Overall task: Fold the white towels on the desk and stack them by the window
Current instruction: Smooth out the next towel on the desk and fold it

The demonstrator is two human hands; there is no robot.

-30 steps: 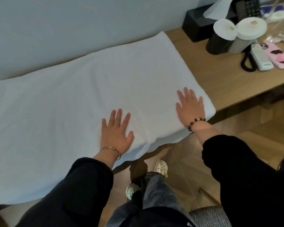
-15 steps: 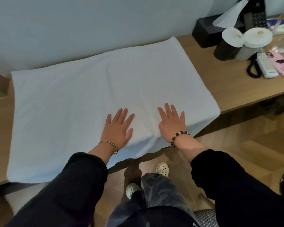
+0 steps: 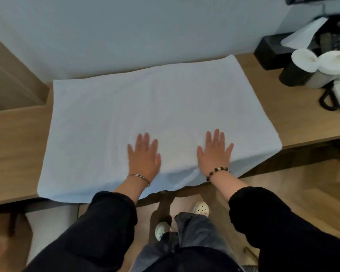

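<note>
Towel (image 3: pixel 137 107), white, lies spread across the worktop (image 3: pixel 16 142), its far edge up by the wall (image 3: pixel 145 36) and its near edge drooping a little over the front. I have my left hand (image 3: pixel 143 157) and right hand (image 3: pixel 214 154) pressed flat on it near that front edge, apart, fingers straight and spread, gripping nothing. Two white-topped cups (image 3: pixel 302 61) and a black tissue box (image 3: pixel 269 54) stand at the worktop's right end, clear of the towel.

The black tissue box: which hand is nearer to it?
Right. The right hand lies flat on the towel, below-left of the tissue box; the left hand lies farther left.
</note>
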